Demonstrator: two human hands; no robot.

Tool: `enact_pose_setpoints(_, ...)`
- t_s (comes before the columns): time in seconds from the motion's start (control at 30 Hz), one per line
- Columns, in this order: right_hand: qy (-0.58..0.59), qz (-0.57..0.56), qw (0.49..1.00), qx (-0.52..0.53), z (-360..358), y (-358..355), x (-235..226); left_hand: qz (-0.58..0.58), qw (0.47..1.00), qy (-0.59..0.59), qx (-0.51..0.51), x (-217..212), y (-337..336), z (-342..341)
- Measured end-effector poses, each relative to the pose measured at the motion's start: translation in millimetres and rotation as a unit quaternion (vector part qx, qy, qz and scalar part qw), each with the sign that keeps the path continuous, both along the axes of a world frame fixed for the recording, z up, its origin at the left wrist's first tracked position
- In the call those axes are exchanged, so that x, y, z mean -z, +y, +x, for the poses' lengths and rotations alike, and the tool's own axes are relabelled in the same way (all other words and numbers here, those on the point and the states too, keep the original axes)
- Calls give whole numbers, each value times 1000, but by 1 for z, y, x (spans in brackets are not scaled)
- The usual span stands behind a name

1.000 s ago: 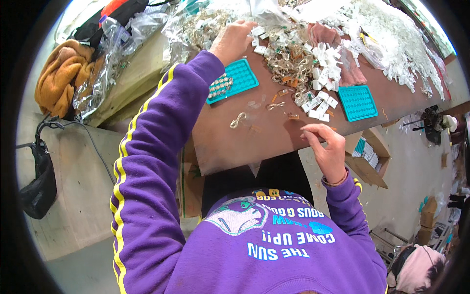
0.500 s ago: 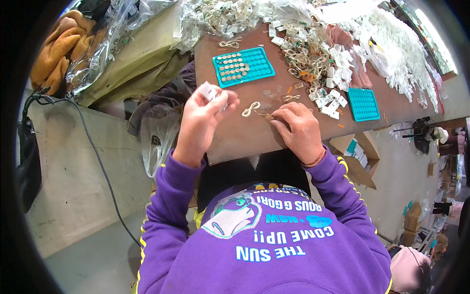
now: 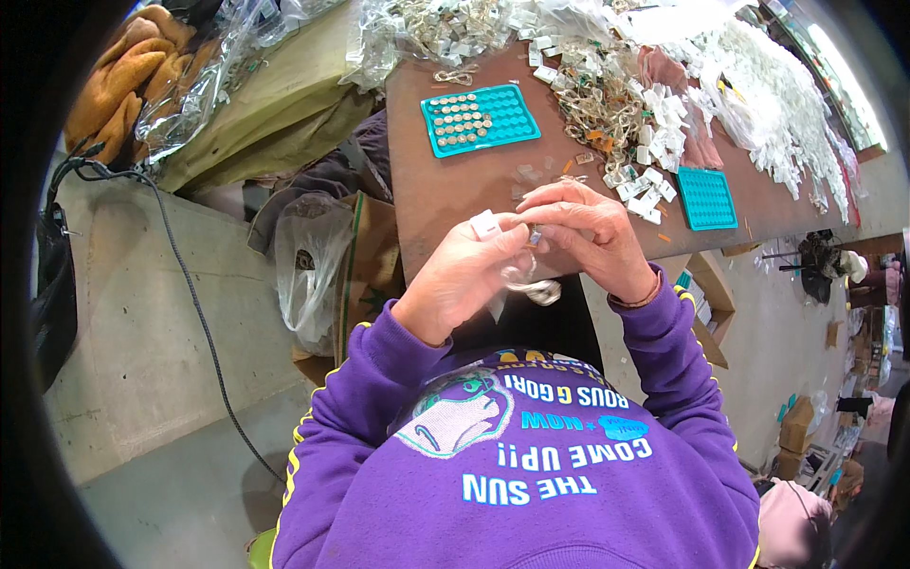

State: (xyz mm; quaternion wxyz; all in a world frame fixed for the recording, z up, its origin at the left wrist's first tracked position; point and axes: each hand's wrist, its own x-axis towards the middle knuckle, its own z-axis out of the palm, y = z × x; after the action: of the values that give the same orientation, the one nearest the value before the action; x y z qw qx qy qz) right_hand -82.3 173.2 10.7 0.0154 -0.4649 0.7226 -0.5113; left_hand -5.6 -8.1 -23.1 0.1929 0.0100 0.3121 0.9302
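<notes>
My left hand is closed on a small white plastic piece, which sticks up between thumb and fingers. My right hand meets it over the table's near edge, its fingertips pinched on a tiny part too small to make out. Below the joined fingertips dangles a looped cream cord, somewhat blurred; which hand bears it is unclear. Beyond the hands lies a teal tray with round, coin-like pieces in rows on its left part. A few clear bits lie on the brown tabletop.
A second teal tray lies to the right, beside a heap of tangled cords and white pieces. A large white pile spreads at far right. Bagged parts sit at the back. Left of the table are a clear bag and a black cable.
My left hand has come down and right with the white piece to meet my right hand. The looped cord has left the tabletop and now hangs beneath both hands.
</notes>
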Motion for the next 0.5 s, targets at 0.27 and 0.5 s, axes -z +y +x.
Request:
enact_pose_setpoints(0.27, 0, 14, 991, 134, 18, 11, -17, -91, 982, 16, -168, -3, 19, 5)
enact_pose_setpoints(0.5, 140, 19, 967, 213, 36, -2, 0, -127, 971, 2, -203, -4, 34, 6)
